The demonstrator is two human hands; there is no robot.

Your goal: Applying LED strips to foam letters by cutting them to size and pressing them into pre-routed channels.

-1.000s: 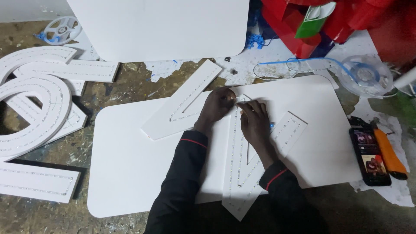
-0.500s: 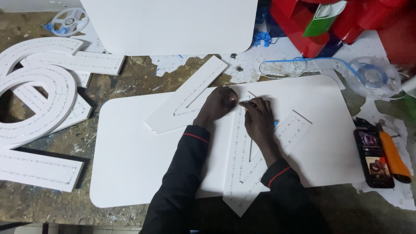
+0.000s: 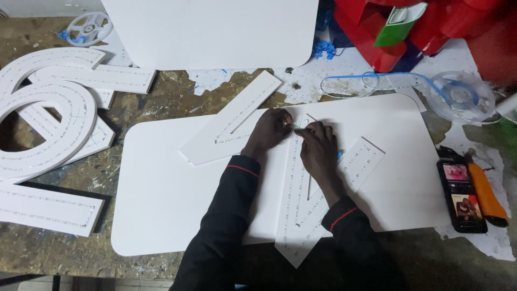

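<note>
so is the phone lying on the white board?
No: the phone lies on the bench right of the white board, beside an orange tool.

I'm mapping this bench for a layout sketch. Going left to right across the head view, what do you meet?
Curved white letters → straight white letter → left hand → right hand → phone → orange tool.

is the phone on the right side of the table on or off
On. The phone lies face up beside an orange tool, and its screen is lit with colourful pictures.
</note>
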